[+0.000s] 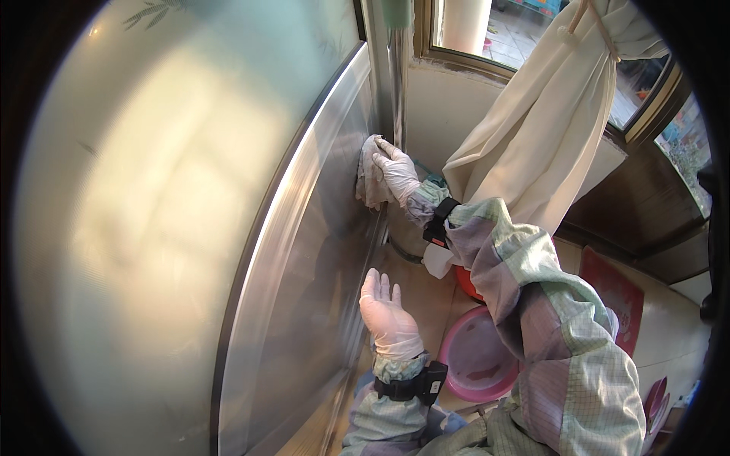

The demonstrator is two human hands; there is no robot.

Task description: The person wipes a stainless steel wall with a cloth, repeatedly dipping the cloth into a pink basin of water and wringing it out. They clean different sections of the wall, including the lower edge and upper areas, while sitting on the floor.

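My right hand (397, 174), in a thin white glove, presses a pale, crumpled cloth (372, 176) against the door's lower metal panel (336, 188). The cloth touches the panel near its far edge, beside the upright frame. Nearer to me, my left hand (390, 319) is gloved as well. It holds nothing, its palm is turned towards the panel, and the fingers point up and slightly apart. Above the panel's shiny rail (279, 222), a large frosted glass pane (165, 228) with a leaf pattern fills the left side.
A pink basin (478, 356) with cloudy liquid stands on the tiled floor below my arms. Partly behind my right sleeve is a red container (469, 284). A cream curtain (530, 125) hangs by the windows. A red mat (616, 296) lies to the right.
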